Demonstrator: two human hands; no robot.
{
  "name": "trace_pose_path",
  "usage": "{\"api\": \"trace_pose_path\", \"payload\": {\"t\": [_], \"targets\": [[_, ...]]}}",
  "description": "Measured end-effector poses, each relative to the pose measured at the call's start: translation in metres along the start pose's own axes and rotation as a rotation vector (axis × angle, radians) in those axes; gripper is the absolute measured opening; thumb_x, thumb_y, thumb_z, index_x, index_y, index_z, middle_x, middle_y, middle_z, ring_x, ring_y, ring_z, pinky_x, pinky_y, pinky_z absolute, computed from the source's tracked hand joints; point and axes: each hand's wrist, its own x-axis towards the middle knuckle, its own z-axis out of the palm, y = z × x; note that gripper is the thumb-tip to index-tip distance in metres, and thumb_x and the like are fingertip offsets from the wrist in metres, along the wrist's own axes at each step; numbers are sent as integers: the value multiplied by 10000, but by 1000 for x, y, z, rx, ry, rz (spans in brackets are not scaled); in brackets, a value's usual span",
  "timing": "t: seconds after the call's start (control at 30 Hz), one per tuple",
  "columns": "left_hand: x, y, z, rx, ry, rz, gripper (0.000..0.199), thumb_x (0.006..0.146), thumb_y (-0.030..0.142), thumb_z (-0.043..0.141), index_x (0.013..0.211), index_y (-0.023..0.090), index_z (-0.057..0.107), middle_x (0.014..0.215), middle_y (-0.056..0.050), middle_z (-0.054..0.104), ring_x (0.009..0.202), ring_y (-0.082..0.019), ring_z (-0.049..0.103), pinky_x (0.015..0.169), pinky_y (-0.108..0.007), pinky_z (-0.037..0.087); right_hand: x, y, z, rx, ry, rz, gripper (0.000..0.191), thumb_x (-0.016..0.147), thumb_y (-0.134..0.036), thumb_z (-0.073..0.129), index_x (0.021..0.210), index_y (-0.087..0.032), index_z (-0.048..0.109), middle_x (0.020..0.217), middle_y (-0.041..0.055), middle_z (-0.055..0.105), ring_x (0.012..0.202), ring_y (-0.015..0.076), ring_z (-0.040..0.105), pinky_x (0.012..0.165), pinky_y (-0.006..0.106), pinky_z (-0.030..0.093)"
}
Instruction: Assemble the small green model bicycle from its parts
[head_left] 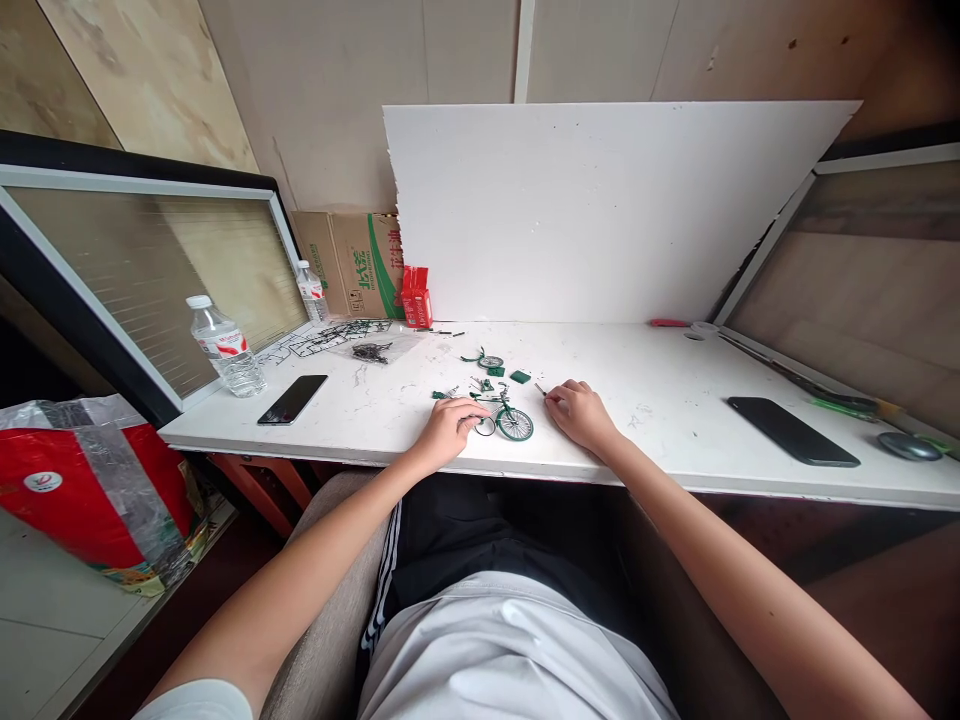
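A small green model bicycle (516, 423) lies on the white table near its front edge, with one spoked wheel toward the right. My left hand (450, 430) is closed on the bicycle's left end, its fingertips pinched there. To the right of the bicycle, my right hand (579, 412) rests on the table with its fingers closed around a thin small tool (540, 389) whose tip points up and left. Behind the bicycle lie a loose wheel (491, 362), a green block (520, 377) and several tiny green parts.
Phones lie at left (293, 400) and right (793, 431). Two water bottles (229, 350) stand at the left. A plastic bag of dark parts (372, 352), black part frames (330, 338), a red box (416, 297) and a carton (352, 265) sit at the back left, beside a white board (600, 210).
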Motion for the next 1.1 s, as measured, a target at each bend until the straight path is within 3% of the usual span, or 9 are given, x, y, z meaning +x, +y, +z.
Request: {"api": "trace_pose_path", "payload": {"t": [0.27,0.67,1.1], "targets": [[-1,-6,2,-96,-8,-35,243,937,97,647,1061,224,813,1106,-70,805,1053,-228,750,1002,-443,596,-1,-1,-1,11,4,5,286,1022,-316,501,1036,-202,763,1064,140,715,1030,282,618,864,359,478],[-2,-6,2,-62,-11,-117,257,918,96,669,1102,226,793,1120,-71,790,1052,-235,737,984,-441,600,0,-1,-3,-7,-12,5,268,1025,-300,520,1060,-193,763,1078,145,713,1031,281,614,865,351,476],[-2,-5,6,-11,-3,-39,263,920,73,612,1034,211,805,1098,-69,799,1093,-231,719,1039,-446,567,0,0,-1,-5,2,-10,262,1029,-295,522,1042,-196,764,1055,133,719,1016,279,619,848,340,472]]}}
